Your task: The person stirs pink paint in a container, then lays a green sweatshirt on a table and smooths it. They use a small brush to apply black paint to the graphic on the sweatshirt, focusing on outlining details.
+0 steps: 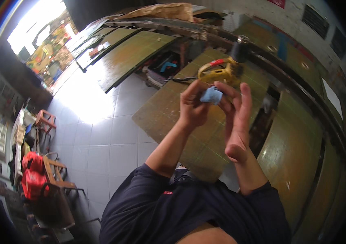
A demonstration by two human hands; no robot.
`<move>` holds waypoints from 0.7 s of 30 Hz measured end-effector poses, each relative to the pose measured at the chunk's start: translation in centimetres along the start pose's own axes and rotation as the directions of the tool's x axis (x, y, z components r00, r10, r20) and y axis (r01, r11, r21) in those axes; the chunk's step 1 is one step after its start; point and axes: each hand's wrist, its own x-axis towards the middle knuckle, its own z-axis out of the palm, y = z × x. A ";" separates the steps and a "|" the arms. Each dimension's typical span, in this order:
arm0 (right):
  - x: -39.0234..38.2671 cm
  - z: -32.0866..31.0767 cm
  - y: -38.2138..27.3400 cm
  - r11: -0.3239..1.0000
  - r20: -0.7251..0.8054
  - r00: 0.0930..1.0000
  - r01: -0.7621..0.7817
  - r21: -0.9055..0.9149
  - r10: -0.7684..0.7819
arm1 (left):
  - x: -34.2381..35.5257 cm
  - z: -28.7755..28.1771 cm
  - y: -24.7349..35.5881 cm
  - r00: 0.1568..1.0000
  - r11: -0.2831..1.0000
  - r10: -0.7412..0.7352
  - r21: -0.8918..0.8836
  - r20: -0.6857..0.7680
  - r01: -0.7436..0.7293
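Note:
My left hand (192, 106) is closed on a small light-blue piece (211, 95), like folded cloth or paper. My right hand (236, 116) is beside it, some fingertips gripping the piece's right side, one finger stretched upward. Just beyond both hands, a yellow power tool (224, 74) with a black cylindrical end and a red mark lies on a worn olive-green board (160, 116), a dark cord at its left.
More olive boards (293, 150) rest on a dark metal frame to the right and behind. At left are grey floor tiles (108, 158), a red stool (46, 120), a wooden chair (59, 175) and a red bag (34, 181). A bright doorway (30, 30) stands at back left.

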 end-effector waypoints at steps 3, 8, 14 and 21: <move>-0.1 0.1 0.3 1.000 0.010 1.000 0.016 -0.024 -0.016 | -0.4 0.7 0.2 0.993 0.981 0.098 0.177 -0.066 -0.085; 0.0 0.0 -0.1 0.998 0.010 0.999 0.037 -0.041 -0.036 | -0.1 1.5 0.3 0.991 0.962 0.113 0.258 -0.078 -0.089; -0.2 0.1 -0.1 0.998 -0.068 0.996 -0.057 -0.012 0.056 | 0.0 2.4 -1.3 0.983 0.989 0.008 0.145 -0.183 0.019; 0.0 -0.6 0.6 0.995 -0.127 0.989 -0.073 0.068 0.081 | 1.7 3.7 -1.8 0.912 0.984 -0.141 -0.155 -0.385 0.087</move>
